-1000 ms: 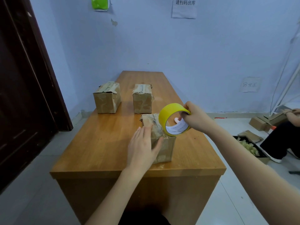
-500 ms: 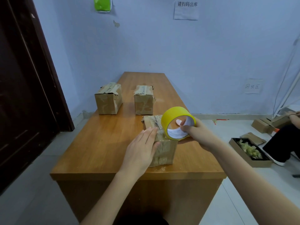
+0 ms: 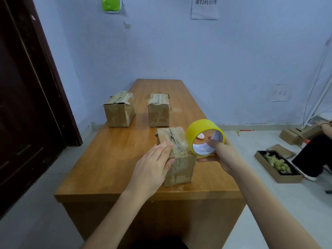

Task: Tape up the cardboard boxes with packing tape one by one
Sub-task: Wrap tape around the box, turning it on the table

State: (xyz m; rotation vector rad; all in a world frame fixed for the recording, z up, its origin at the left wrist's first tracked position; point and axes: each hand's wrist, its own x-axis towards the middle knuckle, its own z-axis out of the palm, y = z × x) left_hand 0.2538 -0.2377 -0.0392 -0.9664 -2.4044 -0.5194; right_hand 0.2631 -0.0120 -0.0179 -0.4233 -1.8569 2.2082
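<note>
A small cardboard box [image 3: 179,169] stands near the front edge of the wooden table [image 3: 115,159]. My left hand [image 3: 152,168] lies flat with straight fingers on the box's top and left side. My right hand [image 3: 221,155] grips a yellow roll of packing tape [image 3: 201,130] through its core, just right of the box at its near top corner. Clear tape runs from the roll onto the box top. Two more cardboard boxes, one on the left [image 3: 119,109] and one on the right [image 3: 159,110], stand farther back on the table.
A dark door [image 3: 27,97] is at the left. On the floor at the right lie an open tray of tape scraps [image 3: 276,166] and flat cardboard boxes [image 3: 292,135]. Another person's leg [image 3: 312,157] is at the right edge.
My right hand has brought the tape roll down and toward me, from above the box to its near right corner. My left hand stays pressed on the box.
</note>
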